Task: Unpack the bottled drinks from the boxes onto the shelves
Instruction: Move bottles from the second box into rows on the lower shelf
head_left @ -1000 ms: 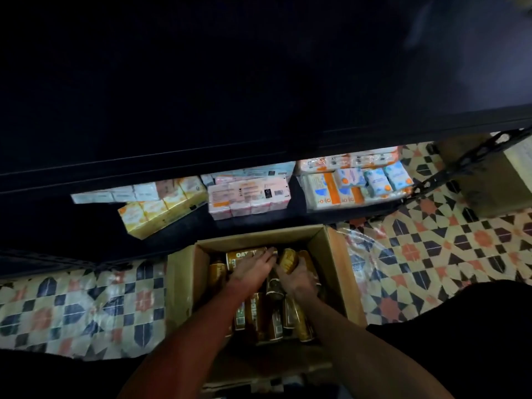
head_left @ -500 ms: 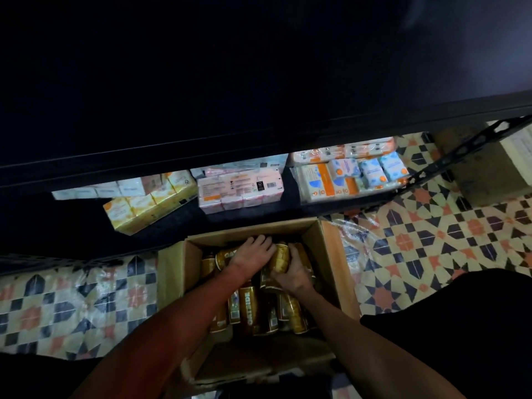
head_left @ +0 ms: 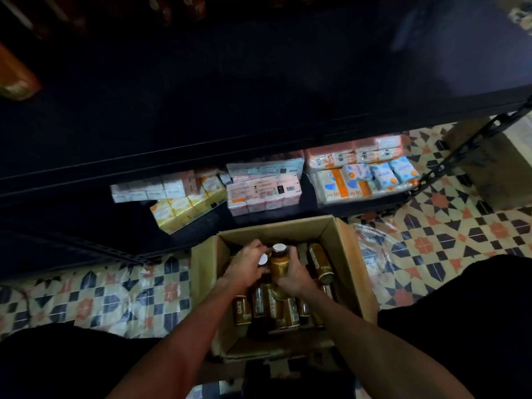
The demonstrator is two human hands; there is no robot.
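Observation:
An open cardboard box (head_left: 349,254) stands on the tiled floor in front of a dark shelf unit (head_left: 201,110). Several brown bottles with gold labels lie and stand inside it. My right hand (head_left: 293,273) grips an upright brown bottle (head_left: 279,262) with a white cap, raised above the others. My left hand (head_left: 247,264) grips a second white-capped bottle (head_left: 262,260) right beside it; most of that bottle is hidden under my fingers. Another bottle (head_left: 319,262) lies tilted against the box's right side.
The low shelf behind the box holds yellow packs (head_left: 184,210), pink packs (head_left: 263,194) and blue-and-orange packs (head_left: 365,180). Clear plastic wrap (head_left: 371,243) lies on the floor to the right. A brown carton (head_left: 489,168) sits at far right. The shelf above is dark.
Both hands have closed round two bottles and tipped them upright, so their white caps now show above the rest. The view has shifted a little to the left.

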